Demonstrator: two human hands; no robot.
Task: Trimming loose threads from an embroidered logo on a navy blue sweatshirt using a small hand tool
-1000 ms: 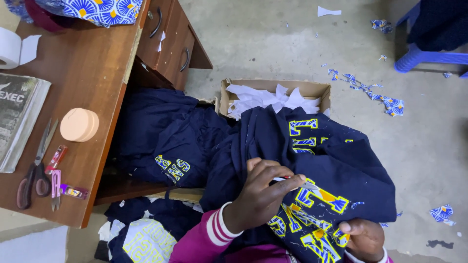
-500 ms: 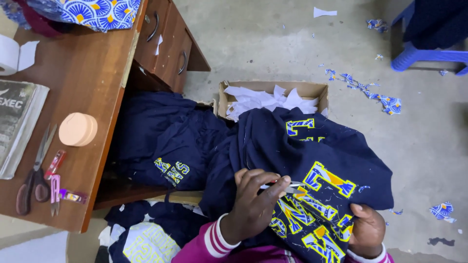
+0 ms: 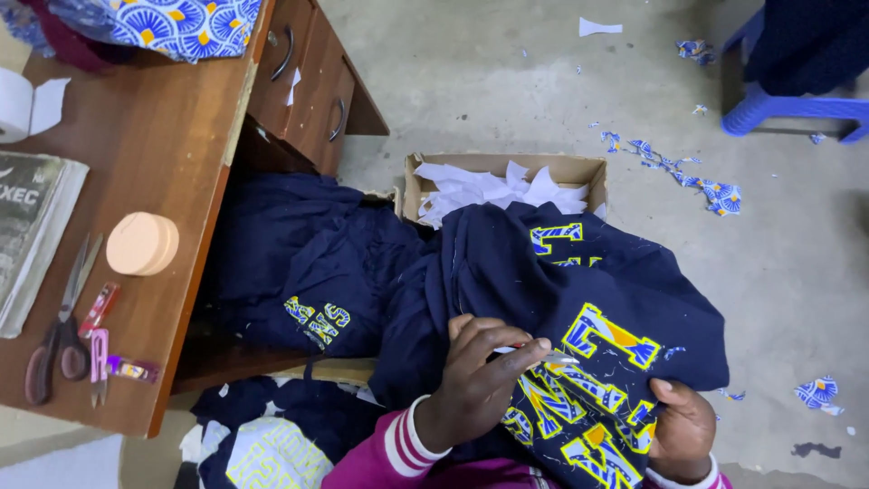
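Nearest the camera, the left hand (image 3: 475, 380) pinches a thin, pale-tipped tool (image 3: 543, 353) — perhaps a small blade or tweezers, too slim to tell — its grip clenched on the tool, with the tip laid on the yellow-and-blue appliqué letters (image 3: 588, 398) of the navy garment (image 3: 579, 299) draped over the lap at near centre. The right hand (image 3: 681, 430) clutches a fold of the same garment at its near right edge, fingers curled into the cloth. To do this well, I judge the right hand should hold the fabric taut and flat under the tip, and the tool should work at a low angle along each letter's edge, so that it lifts only stray threads or backing and does not nick the navy cloth. The tool's working end is partly covered by the fingers, and the lower letters are cut off by the frame. Further left, a second navy garment (image 3: 308, 272) with smaller letters hangs beside the wooden surface (image 3: 154, 181), where scissors (image 3: 59, 335), a round peach-coloured tin (image 3: 142, 243) and some small pink items (image 3: 100, 349) lie; what those items are is hard to make out. Beyond the lap, a cardboard box (image 3: 502, 172) holds white paper scraps — its depth is hidden by the garment. Patterned offcuts (image 3: 688, 181) litter the floor at far right, near a blue plastic stool (image 3: 797, 100) only partly in view.
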